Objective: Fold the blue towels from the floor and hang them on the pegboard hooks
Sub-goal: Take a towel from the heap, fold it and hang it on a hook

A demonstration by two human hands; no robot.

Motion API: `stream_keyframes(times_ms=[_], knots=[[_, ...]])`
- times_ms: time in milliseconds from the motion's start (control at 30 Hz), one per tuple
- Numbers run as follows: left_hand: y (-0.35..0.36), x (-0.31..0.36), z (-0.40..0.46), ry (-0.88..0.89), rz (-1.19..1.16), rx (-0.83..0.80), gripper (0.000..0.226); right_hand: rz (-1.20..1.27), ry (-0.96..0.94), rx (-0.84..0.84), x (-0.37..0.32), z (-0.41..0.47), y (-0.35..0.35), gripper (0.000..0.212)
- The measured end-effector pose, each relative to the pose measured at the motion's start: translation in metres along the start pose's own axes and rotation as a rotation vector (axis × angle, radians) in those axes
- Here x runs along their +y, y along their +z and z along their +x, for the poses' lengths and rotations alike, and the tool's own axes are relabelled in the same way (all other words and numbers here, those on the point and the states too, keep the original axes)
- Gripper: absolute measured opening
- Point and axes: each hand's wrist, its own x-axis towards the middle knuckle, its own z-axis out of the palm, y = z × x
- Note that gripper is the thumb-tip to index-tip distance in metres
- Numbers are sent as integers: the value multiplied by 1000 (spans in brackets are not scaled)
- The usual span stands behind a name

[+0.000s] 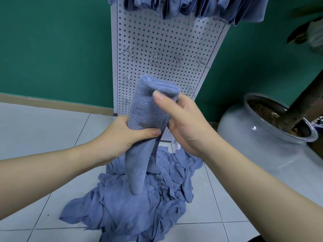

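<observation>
Left hand grips folded blue towel at mid-length, thumb across front. Right hand pinches its upper fold. Towel upright before pegboard; loose towel pile on floor at 6 o'clock. Planter at 3 o'clock.

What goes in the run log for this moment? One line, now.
stage: folding | left hand: holds towel | right hand: holds towel top | pile: on floor | hooks: bare
</observation>
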Motion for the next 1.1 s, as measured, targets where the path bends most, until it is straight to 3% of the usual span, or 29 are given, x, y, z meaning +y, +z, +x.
stream_keyframes(times_ms=[100,233,400,533,733,900,1000,1100], knots=[[2,-1,-3,10,-14,36,42,-145,48,8,6,4,-1,15],[6,-14,-10,-71,28,56,49,-91,42,63,9,10,1,12],[8,-21,-17,-158,87,27,23,122,-8,154,-13,23,-20,30],[1,-12,-11,-152,210,-13,22,212,12,306,-24,28,-43,38],[-18,16,-3,-151,402,-213,26,35,91,472,-12,23,-57,41],[-32,22,5,-232,226,-360,47,135,140,451,-3,18,-45,41],[-30,24,8,-228,103,-377,46,164,148,474,0,20,-41,40],[-31,27,11,-232,122,-360,42,175,175,491,2,21,-45,36]])
